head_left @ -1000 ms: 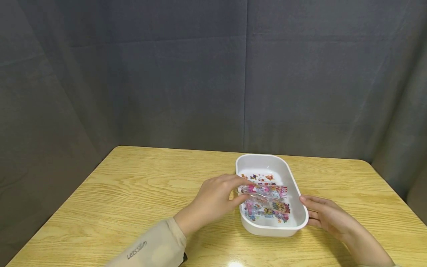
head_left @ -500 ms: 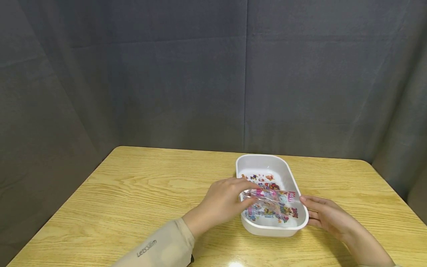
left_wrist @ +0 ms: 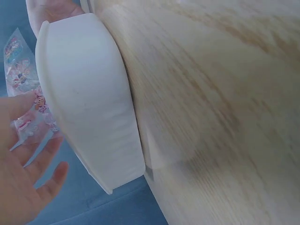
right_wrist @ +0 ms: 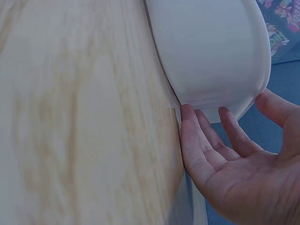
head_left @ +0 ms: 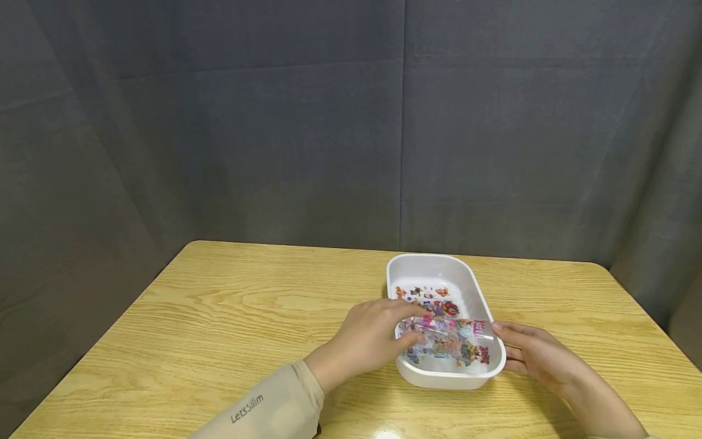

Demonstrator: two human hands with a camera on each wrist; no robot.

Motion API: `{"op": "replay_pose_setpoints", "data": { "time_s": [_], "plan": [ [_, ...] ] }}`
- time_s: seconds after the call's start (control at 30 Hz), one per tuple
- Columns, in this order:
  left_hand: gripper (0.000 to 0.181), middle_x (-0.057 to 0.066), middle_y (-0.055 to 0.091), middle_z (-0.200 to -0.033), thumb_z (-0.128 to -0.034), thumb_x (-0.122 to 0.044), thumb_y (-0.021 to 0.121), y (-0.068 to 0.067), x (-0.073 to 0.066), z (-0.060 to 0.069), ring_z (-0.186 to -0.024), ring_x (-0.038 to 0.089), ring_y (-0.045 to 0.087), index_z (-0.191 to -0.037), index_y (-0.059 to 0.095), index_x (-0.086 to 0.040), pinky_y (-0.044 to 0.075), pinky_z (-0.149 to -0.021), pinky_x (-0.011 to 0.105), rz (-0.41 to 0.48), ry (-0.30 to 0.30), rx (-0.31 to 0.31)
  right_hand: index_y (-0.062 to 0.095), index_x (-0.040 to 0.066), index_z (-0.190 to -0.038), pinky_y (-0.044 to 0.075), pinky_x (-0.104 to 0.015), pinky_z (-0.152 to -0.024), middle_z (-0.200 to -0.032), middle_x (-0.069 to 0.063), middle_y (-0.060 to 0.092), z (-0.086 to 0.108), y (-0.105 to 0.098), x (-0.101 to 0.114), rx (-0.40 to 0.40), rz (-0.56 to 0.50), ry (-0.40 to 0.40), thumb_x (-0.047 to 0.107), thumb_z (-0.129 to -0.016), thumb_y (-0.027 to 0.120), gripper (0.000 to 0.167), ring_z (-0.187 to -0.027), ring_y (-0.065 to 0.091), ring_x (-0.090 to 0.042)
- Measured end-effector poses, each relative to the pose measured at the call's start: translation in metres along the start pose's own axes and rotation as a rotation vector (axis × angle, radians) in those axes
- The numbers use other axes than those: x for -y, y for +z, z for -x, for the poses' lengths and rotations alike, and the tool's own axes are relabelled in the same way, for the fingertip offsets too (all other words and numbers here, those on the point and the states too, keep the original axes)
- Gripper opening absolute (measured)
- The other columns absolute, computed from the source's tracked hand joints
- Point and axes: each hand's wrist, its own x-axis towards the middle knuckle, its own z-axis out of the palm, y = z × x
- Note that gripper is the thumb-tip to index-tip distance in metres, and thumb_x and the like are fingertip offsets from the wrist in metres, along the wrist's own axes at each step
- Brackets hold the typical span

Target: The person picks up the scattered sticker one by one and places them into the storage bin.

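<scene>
A white rectangular tray (head_left: pixel 450 379) stands on the wooden table. Over its near half lies or hovers a clear plastic sheet with colourful cartoon pictures (head_left: pixel 474 332), its lettering partly readable. My left hand (head_left: pixel 370 335) reaches over the tray's left rim with thumb and fingers spread, thumb and fingertips at the sheet's left end. In the left wrist view the sheet (left_wrist: pixel 21 72) shows above the rim beside the spread fingers (left_wrist: pixel 42 159). My right hand (head_left: pixel 540 353) rests against the tray's right side, fingers (right_wrist: pixel 236 133) nearly straight and touching its wall, thumb at the rim.
More small coloured pictures (head_left: pixel 441 292) show on the tray's floor towards the back; whether they are loose or printed cannot be told. The wooden table (head_left: pixel 247 305) extends left and right of the tray. A dark grey curtain (head_left: pixel 301 152) hangs behind.
My left hand has moved right and slightly nearer, bringing the pinched plastic sheet along. The sheet now looks flatter and the thumb and fingers looser. The right hand and tray stay put.
</scene>
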Motion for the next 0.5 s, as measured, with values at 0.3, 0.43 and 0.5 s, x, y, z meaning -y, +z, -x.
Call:
{"op": "replay_pose_setpoints", "data": {
  "time_s": [0.3,0.43,0.5],
  "plan": [
    [0.039,-0.008,0.066,-0.125,-0.0915,-0.041,0.070,0.0021,0.0017,0.0014,-0.112,0.009,0.063,-0.127,0.067,-0.025,0.050,-0.092,0.034,-0.024,-0.018,0.014,0.017,-0.026,-0.142,0.055,-0.031,-0.089,-0.113,0.002,0.066,0.0002,-0.0002,-0.0002,0.001,0.014,-0.002,0.025,-0.108,0.042,0.066,-0.103,0.067,-0.012],
    [0.041,-0.008,0.065,-0.127,-0.0906,-0.039,0.072,0.0036,0.0023,0.0012,-0.114,0.012,0.062,-0.129,0.066,-0.025,0.048,-0.095,0.036,-0.032,-0.018,0.028,0.016,-0.026,-0.142,0.055,-0.031,-0.089,-0.113,0.003,0.066,0.0001,-0.0001,-0.0007,0.001,0.019,-0.004,0.025,-0.108,0.042,0.067,-0.103,0.067,-0.012],
    [0.042,-0.008,0.065,-0.128,-0.0903,-0.038,0.073,0.0044,0.0024,0.0010,-0.115,0.012,0.061,-0.130,0.065,-0.026,0.048,-0.095,0.037,-0.033,-0.021,0.035,0.017,-0.026,-0.142,0.055,-0.031,-0.089,-0.113,0.003,0.066,0.0000,-0.0001,-0.0007,0.000,0.018,-0.004,0.025,-0.108,0.042,0.066,-0.102,0.067,-0.012]
  ]
}}
